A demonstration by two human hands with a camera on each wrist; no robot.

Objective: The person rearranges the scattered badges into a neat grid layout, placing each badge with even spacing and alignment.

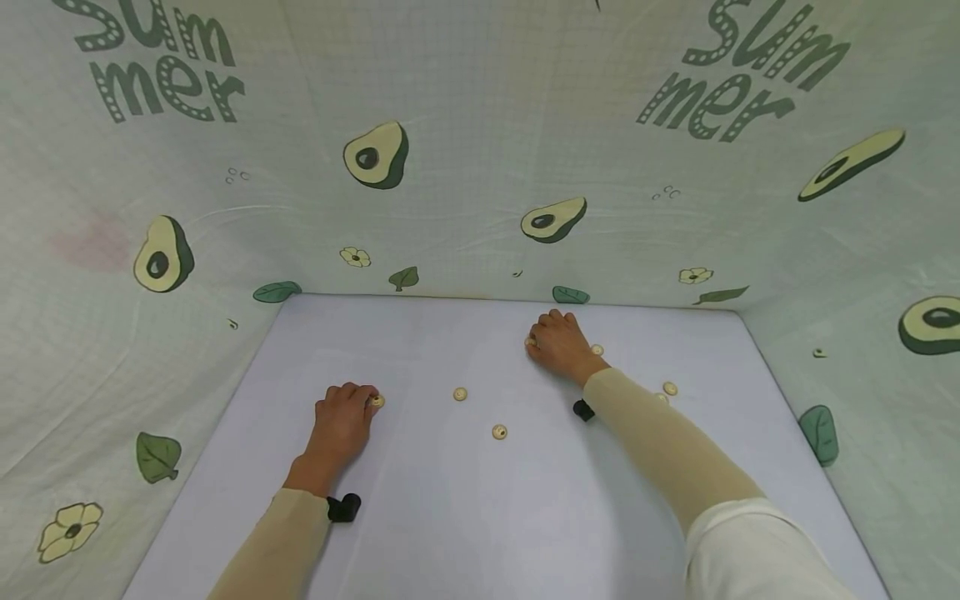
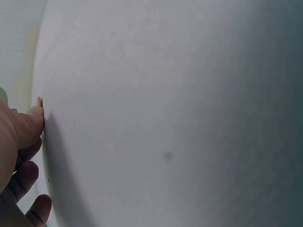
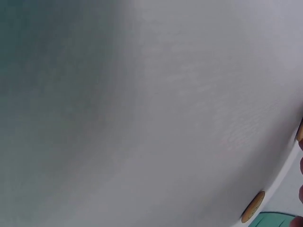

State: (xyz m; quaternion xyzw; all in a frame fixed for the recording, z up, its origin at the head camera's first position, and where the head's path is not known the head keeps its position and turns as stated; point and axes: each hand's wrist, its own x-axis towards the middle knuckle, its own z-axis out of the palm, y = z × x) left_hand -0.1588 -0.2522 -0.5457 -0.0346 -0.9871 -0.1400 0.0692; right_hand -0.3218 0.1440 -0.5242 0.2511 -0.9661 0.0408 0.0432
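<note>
My left hand [image 1: 343,421] is at the left of the white tabletop, pinching a small round wooden disc [image 1: 378,401] with a dark mark on it. In the left wrist view the thumb [image 2: 31,125] presses against this disc's edge [image 2: 39,101], low at the table surface. Farther back and to the right, my right hand [image 1: 558,343] holds another wooden disc [image 1: 530,341] at its fingertips, mostly covered by the fingers. The right wrist view shows only a sliver of that disc [image 3: 300,133] and some fingertips at the right edge.
Two loose wooden discs lie mid-table, one farther back [image 1: 461,393] and one nearer [image 1: 499,432]. Another disc [image 1: 597,350] sits just behind the right wrist. Beside the right sleeve lie a disc [image 1: 670,388] and one partly hidden. A printed cloth [image 1: 465,167] surrounds the table.
</note>
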